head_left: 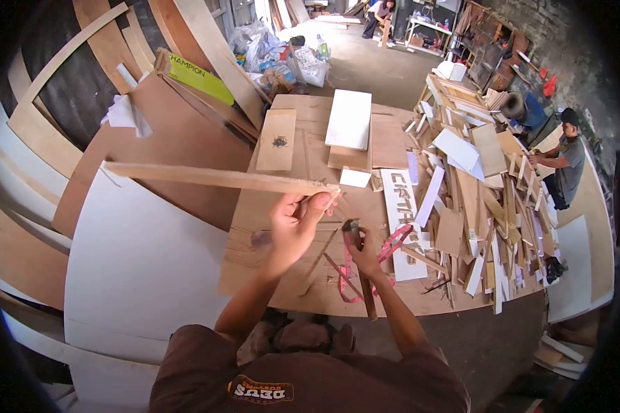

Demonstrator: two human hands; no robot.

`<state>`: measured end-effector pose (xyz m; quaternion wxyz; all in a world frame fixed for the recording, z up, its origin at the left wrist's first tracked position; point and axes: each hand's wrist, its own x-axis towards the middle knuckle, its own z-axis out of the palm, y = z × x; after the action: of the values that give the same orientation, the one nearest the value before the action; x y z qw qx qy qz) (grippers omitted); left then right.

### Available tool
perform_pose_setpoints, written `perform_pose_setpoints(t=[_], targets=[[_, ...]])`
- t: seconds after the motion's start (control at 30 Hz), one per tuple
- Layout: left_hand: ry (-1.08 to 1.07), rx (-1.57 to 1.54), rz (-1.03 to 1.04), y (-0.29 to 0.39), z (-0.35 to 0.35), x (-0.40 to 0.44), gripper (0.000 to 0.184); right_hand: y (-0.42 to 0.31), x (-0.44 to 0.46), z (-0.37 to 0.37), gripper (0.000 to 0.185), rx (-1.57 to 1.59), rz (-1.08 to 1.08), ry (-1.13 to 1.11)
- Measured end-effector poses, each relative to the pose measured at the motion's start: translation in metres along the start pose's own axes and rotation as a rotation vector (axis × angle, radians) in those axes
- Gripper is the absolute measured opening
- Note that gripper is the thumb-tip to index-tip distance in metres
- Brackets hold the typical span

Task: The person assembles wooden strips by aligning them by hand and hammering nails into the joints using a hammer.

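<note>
My left hand is closed around one end of a long, narrow wooden strip, which stretches out to the left above the table. Lower and to the right, my right hand grips a hammer close to its dark head, the handle pointing down toward me. A pink tape measure lies looped on the table around and behind that hand. Thin wood sticks rest on the tabletop between my forearms. Farther off, a small dark heap of what look like nails sits on a flat board.
The plywood table carries a white panel, a white board with cut-out letters and a large scrap-wood pile at right. Big sheets lean at left. A co-worker stands at right; another person is far back.
</note>
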<state>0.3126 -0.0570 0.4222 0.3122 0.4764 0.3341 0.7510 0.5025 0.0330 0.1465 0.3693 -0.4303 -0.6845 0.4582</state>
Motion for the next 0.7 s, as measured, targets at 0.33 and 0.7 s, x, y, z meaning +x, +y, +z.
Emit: perform_pose_setpoints(t=[0.33,0.7], targets=[[-0.153,-0.122,-0.088,0.011,-0.015,-0.005,0.022,-0.333,-0.002,-0.065,0.021,0.488,-0.047,0.049],[-0.216,-0.186,-0.078,0.026,-0.037,-0.002,0.022,-0.389,-0.021,-0.013,0.015,0.382,-0.135,0.089]])
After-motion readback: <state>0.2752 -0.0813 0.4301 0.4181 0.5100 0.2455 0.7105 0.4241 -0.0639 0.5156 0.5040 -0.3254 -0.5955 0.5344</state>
